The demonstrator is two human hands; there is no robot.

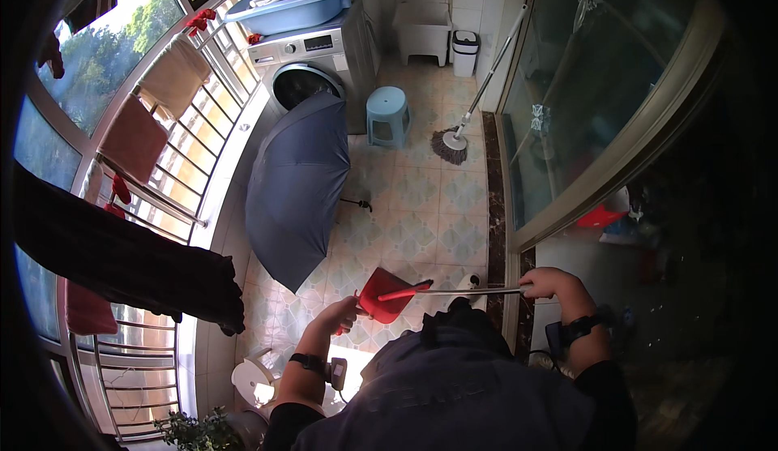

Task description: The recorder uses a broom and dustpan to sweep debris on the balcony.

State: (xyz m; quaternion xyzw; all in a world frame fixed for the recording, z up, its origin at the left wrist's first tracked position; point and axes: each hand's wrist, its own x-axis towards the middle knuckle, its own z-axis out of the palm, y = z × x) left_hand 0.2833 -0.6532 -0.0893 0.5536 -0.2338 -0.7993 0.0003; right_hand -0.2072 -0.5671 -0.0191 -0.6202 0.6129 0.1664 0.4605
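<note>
Fingers of left hand (339,315) curled round the edge of one red dustpan (384,295), low over the tiled floor (421,208). Right hand (549,282) fisted on one long metal handle (470,291) reaching to the pan. Farther out: one open blue umbrella (296,188), one blue stool (386,115), one mop (450,145), one washing machine (320,66).

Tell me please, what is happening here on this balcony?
A person stands on a tiled balcony floor. The left hand grips the edge of a red dustpan, and the right hand holds the long metal handle that runs to it. An open dark blue umbrella lies on the floor ahead, beside a washing machine. A blue stool and a mop stand further back.
</note>
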